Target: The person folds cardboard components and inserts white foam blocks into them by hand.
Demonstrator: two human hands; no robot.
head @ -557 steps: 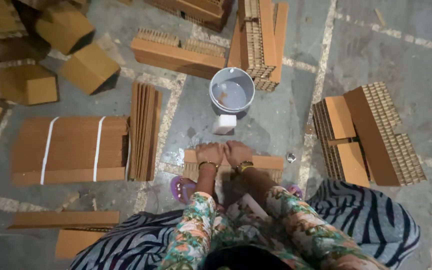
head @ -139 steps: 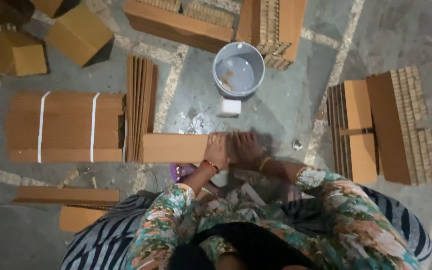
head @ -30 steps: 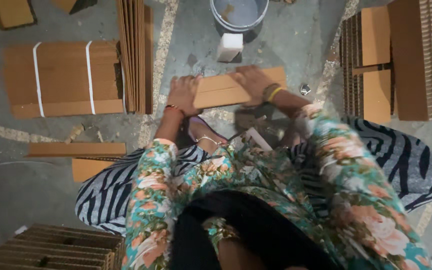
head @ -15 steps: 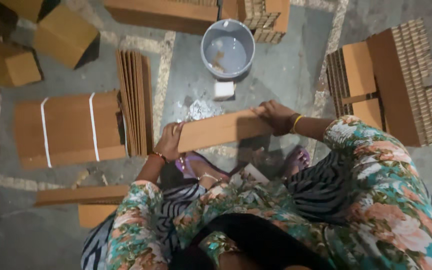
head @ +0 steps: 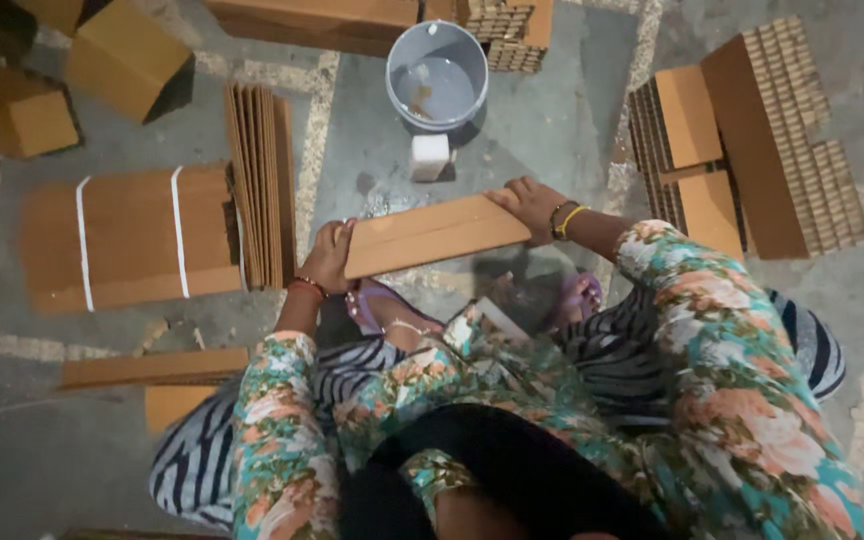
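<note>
Hands on both ends of a long cardboard strip (head: 437,235) — left hand (head: 329,257) curled around its lower end, right hand (head: 530,204) gripping the upper end, so it's held tilted above the concrete floor (head: 552,110). Just past it sit a small white block (head: 430,157) and a grey bucket (head: 437,75); strapped flat cardboard bundle (head: 132,238) lies off toward the floor's left edge.

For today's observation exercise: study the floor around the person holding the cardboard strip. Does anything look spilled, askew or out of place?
Slightly. A whitish smear marks the floor just below the small white block by the grey bucket, like spilled paste, though I cannot tell what it is. The cardboard strip, held between left hand and right hand, sits tilted. Otherwise nothing stands out.
</note>
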